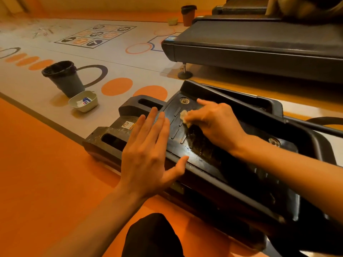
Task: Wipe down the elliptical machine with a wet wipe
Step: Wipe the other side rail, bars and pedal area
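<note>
The right hand [215, 123] pinches a crumpled wipe [184, 116] against the black pedal [202, 153] of the elliptical, index finger stretched out. The left hand [148, 154] lies flat, fingers straight, over the pedal's near rim. On the floor [37, 164] beyond stand a lined bin [65, 78] and, just beside it, a small tray [92, 104].

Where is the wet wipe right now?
In the head view, right of centre: the wet wipe is bunched in the right hand against the black pedal, just below a round bolt.
</note>
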A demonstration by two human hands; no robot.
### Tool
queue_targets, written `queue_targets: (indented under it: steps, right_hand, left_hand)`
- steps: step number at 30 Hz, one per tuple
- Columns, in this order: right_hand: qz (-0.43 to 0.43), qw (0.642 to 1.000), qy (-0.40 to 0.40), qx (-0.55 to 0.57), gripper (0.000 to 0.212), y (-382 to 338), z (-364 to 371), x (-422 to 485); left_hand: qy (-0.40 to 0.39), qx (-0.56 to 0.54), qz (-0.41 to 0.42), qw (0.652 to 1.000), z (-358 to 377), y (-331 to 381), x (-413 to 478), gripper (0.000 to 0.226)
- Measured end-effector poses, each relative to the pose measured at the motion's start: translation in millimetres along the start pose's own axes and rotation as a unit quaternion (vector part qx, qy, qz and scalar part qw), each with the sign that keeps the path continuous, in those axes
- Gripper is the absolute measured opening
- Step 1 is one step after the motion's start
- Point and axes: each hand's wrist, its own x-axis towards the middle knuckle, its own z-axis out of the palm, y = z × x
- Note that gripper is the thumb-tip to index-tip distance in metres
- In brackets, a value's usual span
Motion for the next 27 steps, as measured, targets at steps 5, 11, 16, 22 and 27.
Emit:
queue_targets:
  steps: [5, 11, 16, 22, 27]
  right_hand:
    - [-0.191, 0.979, -0.052, 0.048, 0.022, -36.1, -2.3, -22.5]
    - [-0.123, 0.992, -0.023, -0.028, 0.03, -1.3, -7.2, 2.3]
    - [-0.223, 0.972, -0.065, 0.033, 0.026, -36.0, 4.2, -21.2]
    - [-0.162, 0.987, -0.016, 0.01, 0.019, -23.8, 14.4, -5.9]
    - [-0.22, 0.974, -0.053, 0.016, 0.021, -24.3, 17.0, 1.2]
  left_hand:
    - [0.054, -0.013, 0.01, 0.998, 8.3, 5.3, -2.7, 0.078]
    - [0.09, -0.024, 0.01, 0.996, 12.6, 6.4, -3.8, 0.076]
    - [0.098, -0.055, 0.002, 0.994, 15.2, 7.5, -3.9, 0.073]
    - [0.101, -0.06, -0.013, 0.993, 15.1, 9.4, -5.2, 0.074]
    - [0.093, -0.058, -0.014, 0.994, 16.3, 8.5, -5.2, 0.079]
